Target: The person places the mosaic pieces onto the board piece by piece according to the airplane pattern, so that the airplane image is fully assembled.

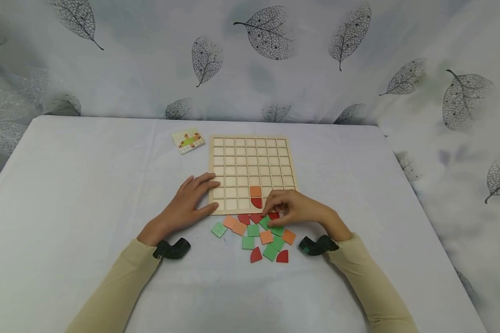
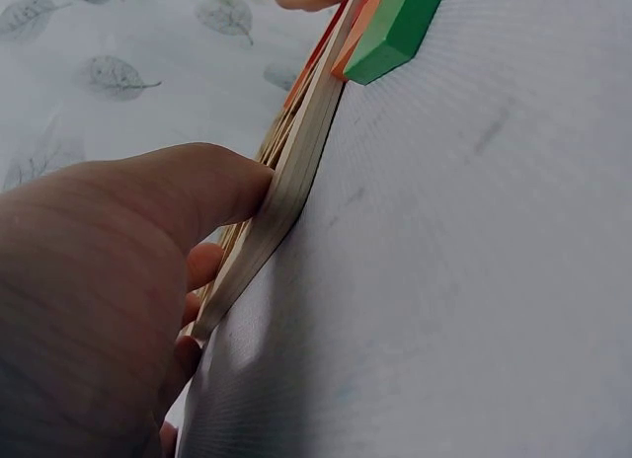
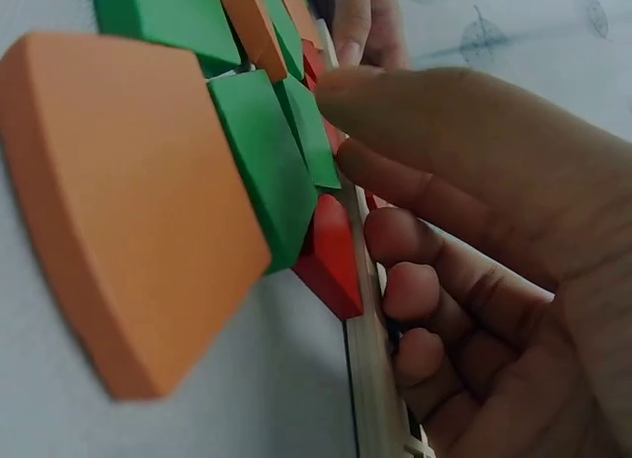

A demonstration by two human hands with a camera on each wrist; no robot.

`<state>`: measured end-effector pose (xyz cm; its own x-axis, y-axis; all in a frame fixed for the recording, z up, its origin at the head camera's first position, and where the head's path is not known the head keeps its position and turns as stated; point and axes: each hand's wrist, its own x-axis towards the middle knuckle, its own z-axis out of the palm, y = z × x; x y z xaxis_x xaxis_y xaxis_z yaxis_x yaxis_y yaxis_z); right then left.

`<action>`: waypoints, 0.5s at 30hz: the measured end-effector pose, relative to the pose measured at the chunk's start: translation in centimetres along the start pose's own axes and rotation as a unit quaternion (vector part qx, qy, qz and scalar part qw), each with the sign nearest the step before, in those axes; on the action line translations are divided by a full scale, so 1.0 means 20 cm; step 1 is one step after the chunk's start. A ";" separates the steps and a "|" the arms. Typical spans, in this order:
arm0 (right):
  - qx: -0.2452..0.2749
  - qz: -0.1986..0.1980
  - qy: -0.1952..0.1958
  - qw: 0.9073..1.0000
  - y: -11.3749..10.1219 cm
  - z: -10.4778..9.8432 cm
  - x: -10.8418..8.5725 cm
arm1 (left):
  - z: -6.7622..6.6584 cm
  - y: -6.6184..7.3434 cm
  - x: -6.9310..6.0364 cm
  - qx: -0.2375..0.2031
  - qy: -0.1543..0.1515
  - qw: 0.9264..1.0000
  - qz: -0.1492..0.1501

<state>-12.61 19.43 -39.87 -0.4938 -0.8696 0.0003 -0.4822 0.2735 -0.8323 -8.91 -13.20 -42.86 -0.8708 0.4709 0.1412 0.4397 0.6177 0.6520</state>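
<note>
Gridded wooden board point(image 1: 211, 159), one, flat on a white-covered table point(image 1: 87, 222), its lower edge toward the person; two pieces were set in its cells, an orange square point(image 1: 255, 191) and, directly below it in the lowest row, a red quarter-round point(image 1: 256, 202). Loose pieces, green, orange and red, lay scattered on the cloth between that lower edge and the person. Right hand point(image 1: 297, 206), placed over the board's lower right part and the upper fringe of the pieces, fingers bent, thumb and forefinger drawn near one another at a green square point(image 1: 265, 224); whether they pinched it or merely bordered it could not be told. That square lay just off the lower edge, to the left of the thumb, below and slightly right of the seated red quarter-round; being square, it offered no long axis. A loose red quarter-round point(image 1: 273, 216) lay partly covered beneath the same hand. Left hand point(image 1: 186, 202), fingers extended and spread over the board's left border, thumb resting at the lower left corner; it held no piece. Of the two, the right hand was much the nearer to the green square; the left was nearer to an outlying green square point(image 1: 218, 230) at the group's left end. Patterned card point(image 1: 189, 141), one, tilted in plan, beside the board's upper left corner, well apart from both hands.
</note>
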 end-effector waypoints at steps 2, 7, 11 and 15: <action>0.001 -0.002 -0.003 1.000 0.00 0.00 0.00 | 0.00 0.00 0.00 0.001 0.000 1.000 0.002; -0.001 0.010 -0.019 1.000 -0.01 0.00 0.00 | -0.01 0.00 0.00 0.005 -0.008 1.000 -0.005; -0.007 0.028 -0.031 0.999 -0.02 0.00 0.00 | -0.01 0.00 0.00 0.003 -0.006 1.000 -0.006; -0.009 0.035 -0.034 0.999 -0.03 0.00 0.00 | 0.00 0.00 0.00 -0.001 -0.006 1.000 -0.006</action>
<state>-12.34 19.21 -39.45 -0.4759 -0.8743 -0.0953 -0.4621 0.3408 -0.8188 -8.99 -13.23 -42.82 -0.8728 0.4719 0.1243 0.4296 0.6224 0.6542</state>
